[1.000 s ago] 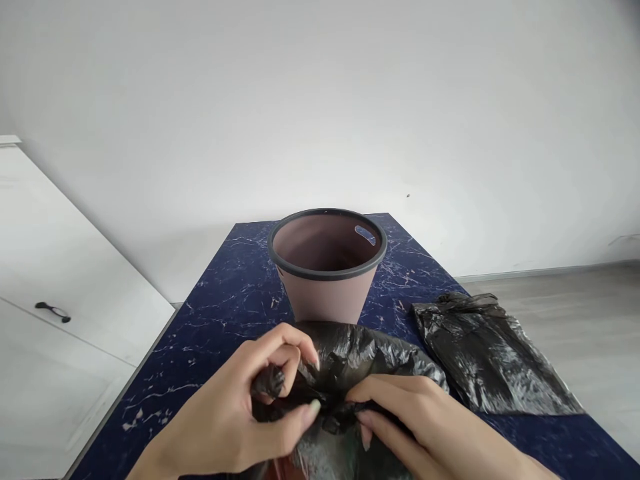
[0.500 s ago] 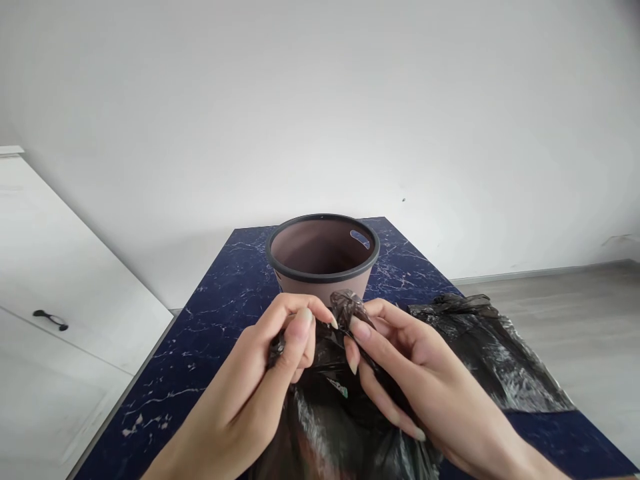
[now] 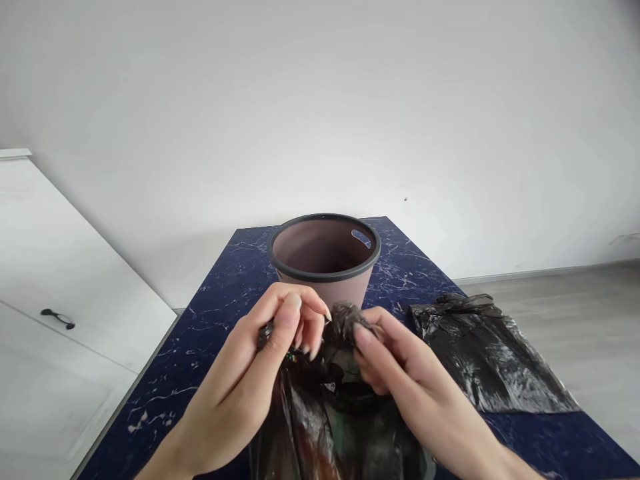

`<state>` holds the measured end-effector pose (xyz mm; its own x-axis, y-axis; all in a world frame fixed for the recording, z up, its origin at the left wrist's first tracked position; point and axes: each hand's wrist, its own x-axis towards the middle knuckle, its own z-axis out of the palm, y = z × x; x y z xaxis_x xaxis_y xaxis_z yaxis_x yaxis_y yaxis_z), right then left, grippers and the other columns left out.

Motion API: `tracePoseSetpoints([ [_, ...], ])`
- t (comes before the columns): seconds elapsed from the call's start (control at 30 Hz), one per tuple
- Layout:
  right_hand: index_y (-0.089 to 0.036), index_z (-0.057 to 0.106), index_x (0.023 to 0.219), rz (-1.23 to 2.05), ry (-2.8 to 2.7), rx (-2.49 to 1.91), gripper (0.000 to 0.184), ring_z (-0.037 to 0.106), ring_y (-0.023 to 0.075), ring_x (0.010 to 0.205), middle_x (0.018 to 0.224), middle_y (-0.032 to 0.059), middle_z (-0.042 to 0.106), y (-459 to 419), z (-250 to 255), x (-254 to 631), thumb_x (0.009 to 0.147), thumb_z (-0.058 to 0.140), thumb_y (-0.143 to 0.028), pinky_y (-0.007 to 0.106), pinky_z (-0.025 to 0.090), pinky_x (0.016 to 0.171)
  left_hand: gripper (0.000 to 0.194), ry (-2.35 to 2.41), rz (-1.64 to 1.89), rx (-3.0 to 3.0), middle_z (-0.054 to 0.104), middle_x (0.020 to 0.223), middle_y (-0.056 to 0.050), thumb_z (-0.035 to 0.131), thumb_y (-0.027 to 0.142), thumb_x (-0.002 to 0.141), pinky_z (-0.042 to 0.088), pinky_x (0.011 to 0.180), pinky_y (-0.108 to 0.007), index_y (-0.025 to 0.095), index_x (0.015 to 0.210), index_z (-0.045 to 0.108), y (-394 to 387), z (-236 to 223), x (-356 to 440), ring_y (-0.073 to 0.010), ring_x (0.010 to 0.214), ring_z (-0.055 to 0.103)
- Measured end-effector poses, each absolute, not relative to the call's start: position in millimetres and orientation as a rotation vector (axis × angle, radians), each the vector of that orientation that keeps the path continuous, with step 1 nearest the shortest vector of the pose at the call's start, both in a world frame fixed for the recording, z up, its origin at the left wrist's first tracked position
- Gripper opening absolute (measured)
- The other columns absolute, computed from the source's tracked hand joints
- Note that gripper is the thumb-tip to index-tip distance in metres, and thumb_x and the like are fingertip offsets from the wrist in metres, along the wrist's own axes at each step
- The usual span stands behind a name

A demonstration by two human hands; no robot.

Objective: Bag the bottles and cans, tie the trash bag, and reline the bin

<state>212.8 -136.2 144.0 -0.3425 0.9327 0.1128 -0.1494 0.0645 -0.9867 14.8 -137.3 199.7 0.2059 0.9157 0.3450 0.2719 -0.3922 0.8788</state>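
Note:
A filled black plastic bag (image 3: 320, 427) sits close to me at the front of the table, its thin film showing reddish and greenish contents. My left hand (image 3: 260, 373) is closed around one bunched part of its top, with a dark bit showing beside the thumb. My right hand (image 3: 405, 373) pinches another crumpled end between thumb and fingers. Just beyond both hands stands a brown trash can (image 3: 345, 290) with a dark rim and an oval handle hole, upright and with no liner in it.
Another black plastic bag (image 3: 493, 357) lies flat on the right side of the blue marble-patterned table (image 3: 200, 320). A white cabinet (image 3: 65, 253) with a black handle (image 3: 57, 318) stands at the left. Behind the table is a pale wall (image 3: 320, 120); grey floor (image 3: 560, 300) shows at the right.
My hands have drawn slightly apart, the left moving a little to the left. The right has gathered its bag end into a tighter bunch, and the opening between shows more.

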Motion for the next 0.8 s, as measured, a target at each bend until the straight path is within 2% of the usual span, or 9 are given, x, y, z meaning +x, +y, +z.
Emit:
tracePoseSetpoints([
  [0.1, -0.023, 0.059, 0.12, 1.533, -1.355, -0.898, 0.036, 0.041, 0.0086, 0.07, 0.084, -0.0058, 0.047, -138.8, 154.3, 211.5, 0.1, 0.076, -0.047, 0.019, 0.04, 0.061, 0.04, 1.081, 1.147, 1.956, 0.073, 0.124, -0.007, 0.039, 0.047, 0.118, 0.055, 0.107, -0.033, 0.026, 0.11, 0.072, -134.8, 200.7, 14.1, -0.0225, 0.121, 0.066],
  [0.17, -0.025, 0.058, 0.125, 1.63, -1.368, -0.917, 0.05, 0.04, 0.0074, 0.066, 0.081, -0.0083, 0.046, -138.8, 158.1, 205.5, 0.086, 0.087, -0.029, 0.018, 0.039, 0.058, 0.038, 1.067, 1.092, 2.081, 0.064, 0.152, -0.005, 0.038, 0.043, 0.118, 0.05, 0.122, -0.041, 0.029, 0.12, 0.073, -133.2, 202.6, 13.3, -0.027, 0.147, 0.054],
  [0.27, -0.025, 0.06, 0.123, 1.686, -1.423, -0.87, 0.056, 0.057, 0.0102, 0.074, 0.085, -0.0067, 0.06, -135.0, 160.8, 193.8, 0.075, 0.088, -0.018, 0.021, 0.05, 0.067, 0.034, 1.064, 0.886, 2.375, 0.047, 0.173, 0.002, 0.039, 0.032, 0.117, 0.04, 0.133, -0.053, 0.035, 0.134, 0.068, -131.5, 209.4, 14.1, -0.0283, 0.167, 0.03],
  [0.4, -0.021, 0.064, 0.089, 1.611, -1.653, -0.66, 0.01, 0.066, 0.0168, 0.084, 0.086, -0.001, 0.068, -127.4, 163.9, 184.0, 0.085, 0.071, -0.016, 0.028, 0.055, 0.074, 0.044, 0.951, 0.579, 2.709, 0.038, 0.179, 0.001, 0.047, 0.013, 0.108, 0.036, 0.133, -0.064, 0.034, 0.143, 0.064, -129.0, 219.5, 17.7, -0.0349, 0.172, 0.016],
  [0.47, -0.021, 0.063, 0.084, 1.502, -1.7, -0.616, 0.014, 0.066, 0.0169, 0.086, 0.085, -0.0006, 0.067, -125.0, 164.4, 182.9, 0.088, 0.057, -0.008, 0.028, 0.055, 0.077, 0.045, 0.913, 0.565, 2.744, 0.043, 0.176, -0.001, 0.051, 0.013, 0.107, 0.035, 0.133, -0.065, 0.033, 0.144, 0.063, -127.9, 218.0, 15.5, -0.0361, 0.171, 0.018],
  [0.53, -0.02, 0.063, 0.085, 1.453, -1.667, -0.617, 0.019, 0.065, 0.0159, 0.088, 0.088, -0.0006, 0.067, -124.2, 164.1, 183.8, 0.087, 0.053, -0.004, 0.026, 0.053, 0.078, 0.047, 0.973, 0.669, 2.673, 0.042, 0.176, -0.004, 0.062, 0.028, 0.109, 0.033, 0.135, -0.062, 0.034, 0.154, 0.054, -127.6, 209.7, 8.0, -0.0366, 0.17, 0.02],
  [0.67, -0.019, 0.071, 0.095, 1.472, -1.639, -0.681, 0.018, 0.065, 0.0154, 0.087, 0.091, -0.0011, 0.07, -126.2, 166.4, 188.5, 0.101, 0.056, -0.012, 0.025, 0.052, 0.08, 0.117, 1.22, 0.872, 2.384, 0.024, 0.183, -0.012, 0.085, 0.072, 0.083, 0.04, 0.131, -0.059, 0.037, 0.174, 0.021, -131.8, 180.7, -13.3, -0.0429, 0.168, 0.025],
  [0.7, -0.02, 0.074, 0.098, 1.46, -1.653, -0.69, 0.02, 0.066, 0.0153, 0.088, 0.092, -0.0013, 0.072, -127.1, 168.4, 189.6, 0.103, 0.056, -0.013, 0.025, 0.052, 0.082, 0.119, 1.239, 0.916, 2.348, 0.026, 0.182, -0.012, 0.086, 0.074, 0.08, 0.04, 0.131, -0.06, 0.038, 0.174, 0.021, -134.2, 173.8, -16.9, -0.0434, 0.167, 0.027],
  [0.8, -0.021, 0.077, 0.104, 1.412, -1.71, -0.659, 0.027, 0.067, 0.0135, 0.087, 0.092, -0.0025, 0.072, -130.1, 175.8, 192.4, 0.099, 0.056, -0.005, 0.022, 0.052, 0.081, 0.096, 1.185, 1.169, 2.301, 0.046, 0.168, -0.01, 0.088, 0.062, 0.085, 0.041, 0.129, -0.06, 0.042, 0.164, 0.038, -142.6, 158.9, -20.6, -0.041, 0.157, 0.042],
])
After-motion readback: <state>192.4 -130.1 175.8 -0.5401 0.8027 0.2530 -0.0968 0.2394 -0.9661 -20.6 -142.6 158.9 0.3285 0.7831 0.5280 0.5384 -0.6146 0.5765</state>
